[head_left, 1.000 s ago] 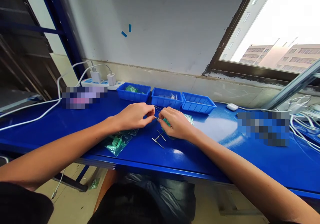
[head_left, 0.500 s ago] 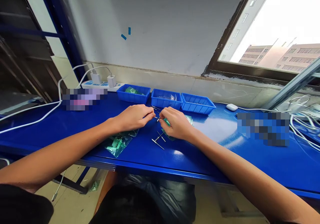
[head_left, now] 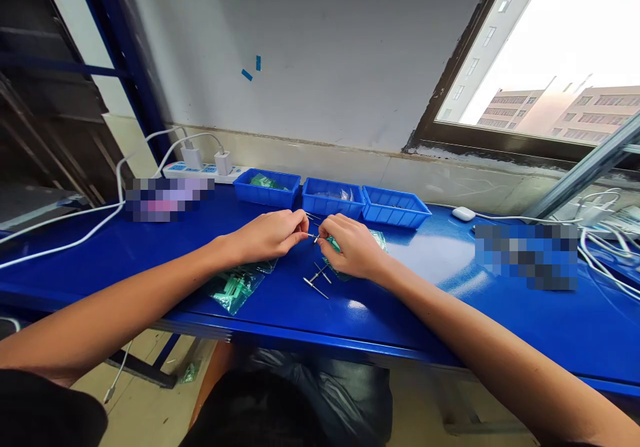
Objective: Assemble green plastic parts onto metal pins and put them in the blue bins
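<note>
Over the middle of the blue table [head_left: 400, 314], my left hand [head_left: 273, 235] is closed in a pinch on a thin metal rod [head_left: 311, 235]. Facing it, my right hand [head_left: 353, 244] is closed on a small metal bar [head_left: 316, 239] that meets the rod's end; the fingers hide most of both. Just below the hands, thin T-shaped metal pieces [head_left: 316, 286] lie on the table. More thin rods [head_left: 313, 216] rest behind the fingertips. A green plastic bag [head_left: 235, 290] of parts lies below my left wrist, and another green bag [head_left: 379, 239] is partly under my right hand.
Three blue bins stand along the wall: a left bin [head_left: 267, 197] with green packets, a middle bin [head_left: 333, 206] with clear bags, and a right bin [head_left: 397, 215]. A power strip [head_left: 200, 172] with white cables sits at left, a white case [head_left: 463, 214] at right.
My left hand has shifted very slightly, and a little more of the rod shows at its fingertips. My right hand and the pieces on the table stay where they were.
</note>
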Action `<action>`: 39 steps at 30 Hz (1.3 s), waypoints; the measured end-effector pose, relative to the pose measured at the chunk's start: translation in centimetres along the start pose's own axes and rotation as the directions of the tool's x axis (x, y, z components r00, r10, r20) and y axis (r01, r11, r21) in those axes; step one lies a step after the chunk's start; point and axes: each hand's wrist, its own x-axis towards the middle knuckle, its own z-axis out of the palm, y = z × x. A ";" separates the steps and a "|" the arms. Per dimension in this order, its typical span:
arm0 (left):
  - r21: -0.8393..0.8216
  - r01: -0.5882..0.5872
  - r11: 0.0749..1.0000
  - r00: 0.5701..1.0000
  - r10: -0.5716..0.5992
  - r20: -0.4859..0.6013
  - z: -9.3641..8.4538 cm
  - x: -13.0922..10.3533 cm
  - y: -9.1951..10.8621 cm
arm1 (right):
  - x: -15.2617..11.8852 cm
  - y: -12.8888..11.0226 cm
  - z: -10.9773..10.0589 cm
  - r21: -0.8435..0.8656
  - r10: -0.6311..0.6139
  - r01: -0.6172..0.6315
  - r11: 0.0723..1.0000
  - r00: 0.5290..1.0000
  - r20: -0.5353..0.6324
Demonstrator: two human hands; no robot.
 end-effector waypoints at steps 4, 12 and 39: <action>0.045 0.010 0.999 0.999 -0.011 0.033 -0.1 0.1 0.2 | 0.0 0.0 0.0 -0.004 0.007 -0.007 1.000 1.000 -0.010; 0.113 -0.027 0.993 1.000 0.026 0.004 0.0 0.2 0.3 | 0.0 0.0 0.0 -0.008 -0.012 0.012 1.000 1.000 -0.017; 0.067 -0.090 0.994 0.994 0.093 -0.048 0.1 0.3 0.1 | 0.1 0.0 0.1 -0.002 0.031 -0.031 1.000 0.999 -0.018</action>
